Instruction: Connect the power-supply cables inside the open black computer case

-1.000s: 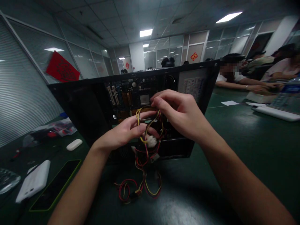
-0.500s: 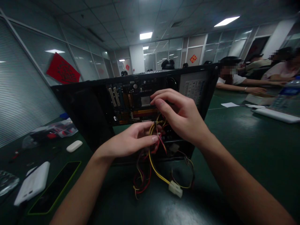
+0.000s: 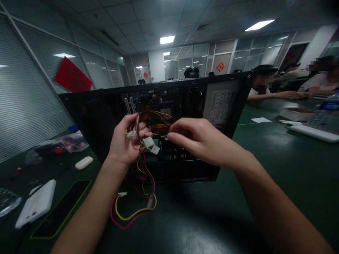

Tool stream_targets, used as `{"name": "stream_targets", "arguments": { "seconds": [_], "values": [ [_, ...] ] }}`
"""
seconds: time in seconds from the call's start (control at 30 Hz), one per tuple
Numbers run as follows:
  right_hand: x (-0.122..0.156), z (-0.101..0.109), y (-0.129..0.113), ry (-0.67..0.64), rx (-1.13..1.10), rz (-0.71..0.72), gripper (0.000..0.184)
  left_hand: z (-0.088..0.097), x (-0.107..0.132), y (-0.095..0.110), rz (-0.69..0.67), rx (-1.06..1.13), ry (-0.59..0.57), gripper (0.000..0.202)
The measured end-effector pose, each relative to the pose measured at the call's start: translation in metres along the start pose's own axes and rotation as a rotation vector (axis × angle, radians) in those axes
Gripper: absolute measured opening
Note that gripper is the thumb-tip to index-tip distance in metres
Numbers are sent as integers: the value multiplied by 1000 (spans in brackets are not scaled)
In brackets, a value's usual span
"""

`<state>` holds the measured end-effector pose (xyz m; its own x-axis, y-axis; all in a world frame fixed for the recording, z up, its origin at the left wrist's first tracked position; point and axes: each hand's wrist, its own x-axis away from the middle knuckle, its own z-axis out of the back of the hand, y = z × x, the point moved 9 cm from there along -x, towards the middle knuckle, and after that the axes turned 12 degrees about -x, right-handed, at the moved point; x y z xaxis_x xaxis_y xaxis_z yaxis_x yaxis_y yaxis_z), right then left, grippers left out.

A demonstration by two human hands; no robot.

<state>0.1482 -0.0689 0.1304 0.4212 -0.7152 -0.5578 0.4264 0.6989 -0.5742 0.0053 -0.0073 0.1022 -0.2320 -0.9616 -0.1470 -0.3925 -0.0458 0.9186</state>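
An open black computer case (image 3: 106, 95) lies on its side, tilted up in front of me, with its motherboard (image 3: 169, 97) showing inside. My left hand (image 3: 127, 141) is closed around a bundle of power cables (image 3: 137, 123) in red, yellow and black. White connectors (image 3: 148, 142) stick out of this hand, and loose cable ends hang below it onto the table. From the left hand the cables arc to the fingertips of my right hand (image 3: 198, 139). Its thumb and fingers are curled close together inside the case; what they grip is hidden.
On the green table (image 3: 190, 218) at left are a phone with a green edge (image 3: 62, 210), a white device (image 3: 37, 203), a small white case (image 3: 84, 163) and a plastic bag (image 3: 66, 144). People sit at right, near a bottle (image 3: 327, 111) and a box (image 3: 296, 113).
My left hand has moved left and up with the cables, turning palm up. The hanging cables and connectors swung left. My right hand has dropped slightly.
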Motion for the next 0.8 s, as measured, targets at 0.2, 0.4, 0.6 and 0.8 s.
{"name": "stream_targets", "arguments": {
  "seconds": [0.2,0.4,0.6,0.8],
  "values": [
    [19,-99,22,-748,-214,-116,42,5,-5,-6,49,77,11,31],
    [39,-154,37,-1155,-437,-289,28,2,0,-1,5,77,-7,24],
    [25,-105,35,-945,-353,-187,17,3,-4,-2,-8,45,-23,17],
    [-5,-1,12,-88,-315,19,35,3,-12,-16,15,-48,-48,7]
  ]
}}
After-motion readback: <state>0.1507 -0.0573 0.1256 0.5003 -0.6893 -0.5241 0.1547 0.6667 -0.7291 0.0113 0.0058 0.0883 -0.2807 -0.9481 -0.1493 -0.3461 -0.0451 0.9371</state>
